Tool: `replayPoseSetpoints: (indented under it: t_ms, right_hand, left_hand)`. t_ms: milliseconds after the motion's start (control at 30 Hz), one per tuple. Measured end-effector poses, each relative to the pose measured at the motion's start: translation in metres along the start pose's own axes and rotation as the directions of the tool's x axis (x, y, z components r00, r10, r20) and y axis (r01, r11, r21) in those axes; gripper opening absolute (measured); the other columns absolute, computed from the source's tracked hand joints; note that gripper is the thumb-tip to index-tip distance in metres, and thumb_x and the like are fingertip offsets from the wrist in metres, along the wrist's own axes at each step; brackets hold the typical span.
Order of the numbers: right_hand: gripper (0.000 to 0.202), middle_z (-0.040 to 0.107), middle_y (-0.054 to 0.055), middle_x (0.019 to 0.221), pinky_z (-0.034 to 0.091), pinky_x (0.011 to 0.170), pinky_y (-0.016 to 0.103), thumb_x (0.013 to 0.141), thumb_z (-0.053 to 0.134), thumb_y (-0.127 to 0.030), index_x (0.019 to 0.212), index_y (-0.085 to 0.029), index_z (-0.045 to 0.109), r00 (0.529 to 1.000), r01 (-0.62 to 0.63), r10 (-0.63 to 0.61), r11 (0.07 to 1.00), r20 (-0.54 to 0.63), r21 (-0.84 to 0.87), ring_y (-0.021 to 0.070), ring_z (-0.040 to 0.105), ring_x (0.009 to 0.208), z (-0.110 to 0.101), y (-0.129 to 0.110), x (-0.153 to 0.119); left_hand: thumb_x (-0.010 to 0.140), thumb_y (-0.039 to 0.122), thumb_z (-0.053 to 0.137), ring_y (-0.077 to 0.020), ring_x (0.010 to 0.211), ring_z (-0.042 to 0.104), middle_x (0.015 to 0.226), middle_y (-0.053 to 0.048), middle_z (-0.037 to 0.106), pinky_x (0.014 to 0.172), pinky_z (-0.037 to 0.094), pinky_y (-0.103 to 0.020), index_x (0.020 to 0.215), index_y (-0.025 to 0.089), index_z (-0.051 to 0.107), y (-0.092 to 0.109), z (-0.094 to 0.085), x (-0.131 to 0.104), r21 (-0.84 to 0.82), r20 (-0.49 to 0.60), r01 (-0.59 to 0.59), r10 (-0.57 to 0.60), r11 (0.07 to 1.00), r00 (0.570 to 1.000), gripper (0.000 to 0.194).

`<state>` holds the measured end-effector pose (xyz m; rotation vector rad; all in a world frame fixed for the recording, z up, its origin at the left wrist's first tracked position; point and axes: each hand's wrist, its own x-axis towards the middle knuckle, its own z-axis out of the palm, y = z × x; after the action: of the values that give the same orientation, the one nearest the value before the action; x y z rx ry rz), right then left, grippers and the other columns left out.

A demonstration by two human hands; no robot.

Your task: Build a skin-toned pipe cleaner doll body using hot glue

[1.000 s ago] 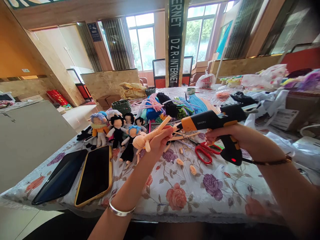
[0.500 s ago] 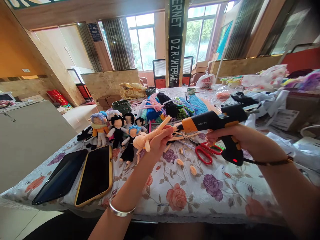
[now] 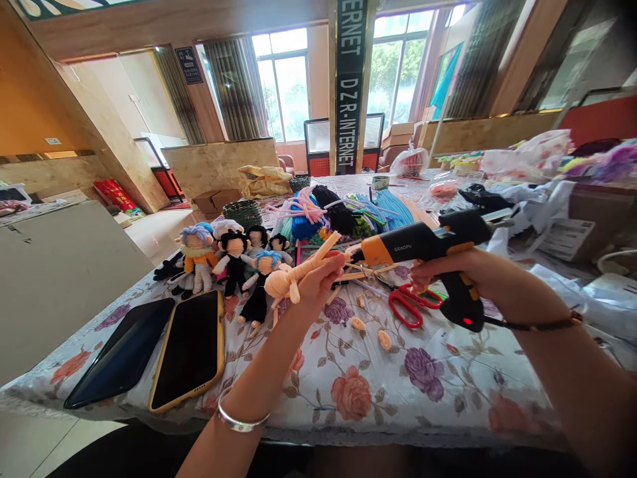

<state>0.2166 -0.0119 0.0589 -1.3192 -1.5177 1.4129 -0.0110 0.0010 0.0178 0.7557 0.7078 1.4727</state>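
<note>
My left hand [image 3: 318, 282] is closed around a peach pipe-cleaner doll body [image 3: 281, 284], its round head pointing left and a leg sticking up to the right. In my right hand [image 3: 478, 272] is a black and orange hot glue gun [image 3: 398, 244], gripped by its handle with a red light lit. The gun's nozzle is at the fingertips of my left hand, by the doll's end; whether they touch I cannot tell. Below the gun lie red-handled scissors [image 3: 405, 312]. Small peach coiled pieces [image 3: 384, 340] rest on the flowered tablecloth [image 3: 318, 372].
Several finished dolls [image 3: 233, 255] sit left of my left hand. Nearer are a yellow-cased phone [image 3: 192, 352] and a dark tablet-like slab [image 3: 122, 352]. Behind lie bundles of coloured pipe cleaners [image 3: 343, 209] and a dark woven basket [image 3: 243, 214]. White plastic bags [image 3: 537, 206] crowd the right.
</note>
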Motion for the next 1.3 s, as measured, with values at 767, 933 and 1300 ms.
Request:
replayPoseSetpoints:
  t_ms: [767,933,1300]
  right_hand:
    - [0.018,0.064,-0.001,0.063,0.044,0.067,0.026,0.058,0.075,-0.033,0.058,-0.018,0.066,1.0,0.026,-0.026,0.999,0.007,-0.043,0.0138,0.058,0.065,-0.0005,-0.0008,0.0023]
    - [0.016,0.064,-0.001,0.064,0.042,0.067,0.026,0.061,0.074,-0.031,0.059,-0.017,0.066,0.998,0.068,-0.067,0.997,0.01,-0.041,0.0133,0.057,0.066,-0.0015,0.0004,0.001]
    - [0.023,0.065,0.002,0.065,0.044,0.068,0.029,0.055,0.077,-0.035,0.061,-0.016,0.066,0.997,0.044,-0.045,0.999,-0.066,-0.027,0.0171,0.059,0.068,0.0004,0.0013,0.0029]
  left_hand:
    - [0.056,0.016,0.076,-0.0048,0.055,0.053,0.062,0.0,0.062,0.059,0.045,-0.018,0.068,0.012,0.066,-0.0025,-0.0047,0.002,-0.014,0.104,-0.012,0.013,1.0,0.994,0.016]
    - [0.058,0.016,0.076,-0.0041,0.054,0.051,0.063,0.0,0.062,0.057,0.044,-0.018,0.069,0.012,0.067,-0.0028,-0.0049,0.003,-0.023,0.12,-0.006,0.009,1.0,0.993,0.015]
    - [0.058,0.015,0.075,-0.0044,0.054,0.05,0.06,0.001,0.06,0.057,0.044,-0.018,0.066,0.012,0.065,-0.0009,-0.0043,0.0025,0.0,0.107,-0.016,0.016,1.0,0.994,0.013]
